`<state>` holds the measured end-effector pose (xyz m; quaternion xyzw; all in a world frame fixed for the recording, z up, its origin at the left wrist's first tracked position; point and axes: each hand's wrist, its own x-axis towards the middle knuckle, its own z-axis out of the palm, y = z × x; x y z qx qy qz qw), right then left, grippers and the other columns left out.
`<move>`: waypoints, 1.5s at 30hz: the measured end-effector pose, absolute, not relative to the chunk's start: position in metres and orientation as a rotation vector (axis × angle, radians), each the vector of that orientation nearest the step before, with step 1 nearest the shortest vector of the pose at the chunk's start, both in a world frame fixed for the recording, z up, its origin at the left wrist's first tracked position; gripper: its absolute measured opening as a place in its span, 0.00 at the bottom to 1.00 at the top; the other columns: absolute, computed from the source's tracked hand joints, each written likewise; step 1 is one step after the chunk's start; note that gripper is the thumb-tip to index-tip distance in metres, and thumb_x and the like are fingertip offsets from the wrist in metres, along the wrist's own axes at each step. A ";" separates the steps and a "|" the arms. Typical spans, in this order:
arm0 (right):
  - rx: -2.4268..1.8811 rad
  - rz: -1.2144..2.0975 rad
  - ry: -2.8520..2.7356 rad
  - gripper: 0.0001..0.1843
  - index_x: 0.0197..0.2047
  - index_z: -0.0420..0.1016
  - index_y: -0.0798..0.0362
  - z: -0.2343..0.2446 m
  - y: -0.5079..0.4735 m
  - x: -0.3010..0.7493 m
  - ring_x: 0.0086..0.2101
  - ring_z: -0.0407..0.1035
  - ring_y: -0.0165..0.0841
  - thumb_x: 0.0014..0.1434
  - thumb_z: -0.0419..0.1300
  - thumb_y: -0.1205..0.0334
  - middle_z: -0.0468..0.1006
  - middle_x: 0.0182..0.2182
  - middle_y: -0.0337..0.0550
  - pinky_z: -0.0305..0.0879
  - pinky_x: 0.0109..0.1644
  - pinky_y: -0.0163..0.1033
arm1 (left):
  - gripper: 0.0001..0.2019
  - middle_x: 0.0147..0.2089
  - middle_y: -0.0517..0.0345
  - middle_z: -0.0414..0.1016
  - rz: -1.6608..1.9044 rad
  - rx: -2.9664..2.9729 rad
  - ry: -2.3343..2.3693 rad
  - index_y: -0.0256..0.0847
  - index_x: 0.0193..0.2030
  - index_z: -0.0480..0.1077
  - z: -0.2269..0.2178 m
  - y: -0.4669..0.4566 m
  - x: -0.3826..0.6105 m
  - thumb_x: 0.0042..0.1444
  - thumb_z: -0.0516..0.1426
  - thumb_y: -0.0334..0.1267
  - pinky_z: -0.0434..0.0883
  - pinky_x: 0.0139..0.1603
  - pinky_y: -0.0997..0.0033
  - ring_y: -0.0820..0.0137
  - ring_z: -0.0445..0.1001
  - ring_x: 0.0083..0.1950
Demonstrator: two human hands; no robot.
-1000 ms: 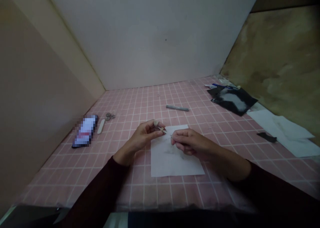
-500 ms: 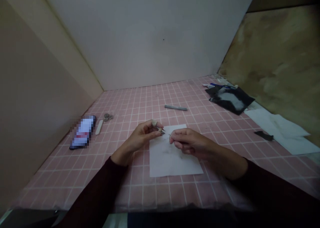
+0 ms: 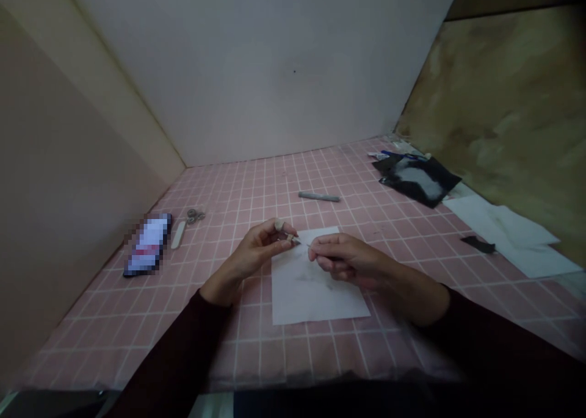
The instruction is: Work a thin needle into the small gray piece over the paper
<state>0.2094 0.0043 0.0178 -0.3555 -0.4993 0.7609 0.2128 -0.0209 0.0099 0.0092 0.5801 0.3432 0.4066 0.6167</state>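
My left hand [image 3: 254, 257] is pinched closed around a small pale piece [image 3: 290, 238], held between thumb and fingertips just above the top edge of a sheet of white paper [image 3: 315, 281]. My right hand [image 3: 348, 259] is curled in a grip on a thin pointed tool [image 3: 306, 243], its tip just beside the pale piece. The light is dim and both objects are tiny, so I can't be sure what they're made of, or whether they touch. Both hands hover over the paper, which lies on a pink grid mat [image 3: 274, 357]. Above it sits a gray stick [image 3: 319, 196]. At the left are a pixelated phone [image 3: 147, 245], a white nail file [image 3: 178, 235] and a small metal object [image 3: 195, 216]. At the upper right lie a black pouch [image 3: 415, 179] and a blue pen [image 3: 403, 155], with loose white papers [image 3: 508, 241] and a black scrap [image 3: 478, 244] below them.
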 end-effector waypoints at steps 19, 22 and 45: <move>-1.049 1.779 -1.757 0.13 0.34 0.69 0.54 0.020 0.001 0.207 0.17 0.47 0.24 0.64 0.51 0.55 0.63 0.20 0.32 0.46 0.22 0.33 | 0.12 0.37 0.58 0.73 0.986 1.376 0.828 0.37 0.43 0.73 0.011 0.009 -0.022 0.55 0.65 0.39 0.68 0.36 0.76 0.76 0.71 0.33; -1.029 1.120 -2.165 0.11 0.31 0.67 0.54 0.012 -0.004 0.205 0.23 0.59 0.28 0.64 0.49 0.62 0.67 0.22 0.38 0.54 0.30 0.36 | 0.12 0.35 0.59 0.73 0.965 1.341 0.892 0.36 0.42 0.72 0.007 0.011 -0.020 0.55 0.65 0.40 0.67 0.32 0.78 0.79 0.70 0.29; -1.087 1.918 -1.647 0.12 0.35 0.70 0.54 0.021 0.005 0.209 0.17 0.43 0.23 0.62 0.52 0.55 0.61 0.20 0.31 0.42 0.22 0.33 | 0.14 0.36 0.58 0.78 0.985 1.175 0.840 0.36 0.41 0.74 0.007 0.010 -0.019 0.49 0.69 0.33 0.73 0.40 0.74 0.74 0.77 0.35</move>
